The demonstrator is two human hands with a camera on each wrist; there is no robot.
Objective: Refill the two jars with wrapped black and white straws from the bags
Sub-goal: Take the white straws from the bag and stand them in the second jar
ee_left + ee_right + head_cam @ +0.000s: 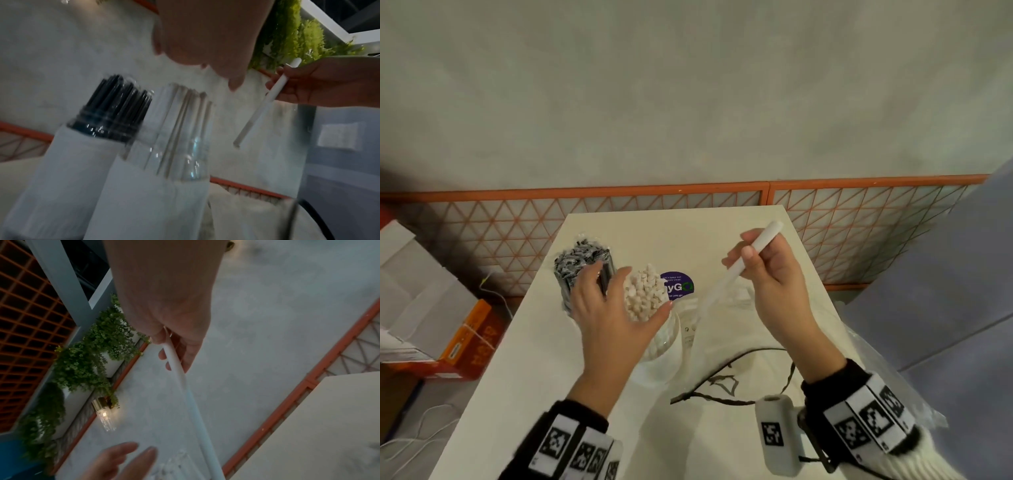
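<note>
Two glass jars stand side by side on the white table [599, 394]. The left jar [582, 270] [107, 123] is packed with black wrapped straws. The jar beside it [650, 301] [176, 146] is packed with white wrapped straws. My left hand [613, 315] [205, 42] hovers over both jar tops with straight, spread fingers and holds nothing. To the right my right hand [767, 277] [320, 84] [170, 308] pinches one white wrapped straw [739, 267] [265, 104] [189, 395], which slants down toward the white-straw jar.
A clear plastic bag [743, 342] lies on the table under my right hand, with a black cable [736, 397] across it. A purple sticker [678, 284] sits behind the jars. Boxes [448, 329] stand on the floor at left. An orange lattice fence [859, 233] runs behind the table.
</note>
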